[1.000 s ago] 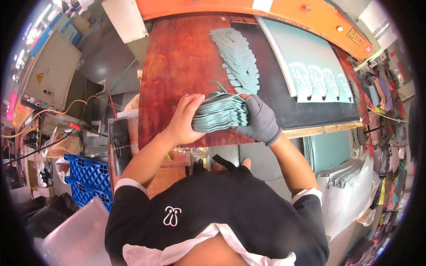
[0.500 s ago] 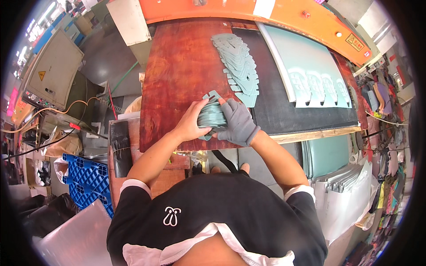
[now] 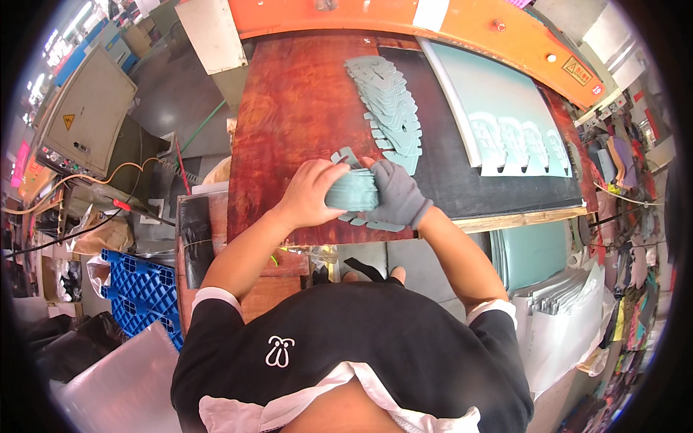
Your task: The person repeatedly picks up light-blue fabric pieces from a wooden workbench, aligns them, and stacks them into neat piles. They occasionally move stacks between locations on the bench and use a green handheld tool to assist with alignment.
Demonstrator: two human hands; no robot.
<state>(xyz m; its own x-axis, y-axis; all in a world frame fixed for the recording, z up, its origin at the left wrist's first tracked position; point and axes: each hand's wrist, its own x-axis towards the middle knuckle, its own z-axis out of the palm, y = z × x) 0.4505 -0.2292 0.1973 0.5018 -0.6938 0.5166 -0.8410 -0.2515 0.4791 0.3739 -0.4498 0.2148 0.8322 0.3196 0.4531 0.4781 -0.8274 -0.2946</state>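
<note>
Near the front edge of the reddish-brown board, a stack of pale green die-cut pieces [image 3: 351, 190] is gripped between my two hands. My bare left hand [image 3: 312, 192] wraps its left side. On the right side, my right hand [image 3: 398, 195], in a grey glove, closes on the same stack. Some notched ends of the pieces stick out beyond the fingers and below the stack. Farther off, a long overlapping pile of similar cut pieces [image 3: 390, 108] lies across the board and the black mat.
The reddish-brown board [image 3: 281, 101] carries a black mat [image 3: 462, 191] on its right, with a pale green sheet [image 3: 498, 86] showing cut-outs. An orange machine beam [image 3: 404, 16] crosses the far side. Below right stand stacked sheets [image 3: 538, 252]; a blue plastic pallet [image 3: 144, 292] is at left.
The stack has turned in my hands so its layered edges face me more squarely. Both hands have shifted slightly, the right one a little to the right.
</note>
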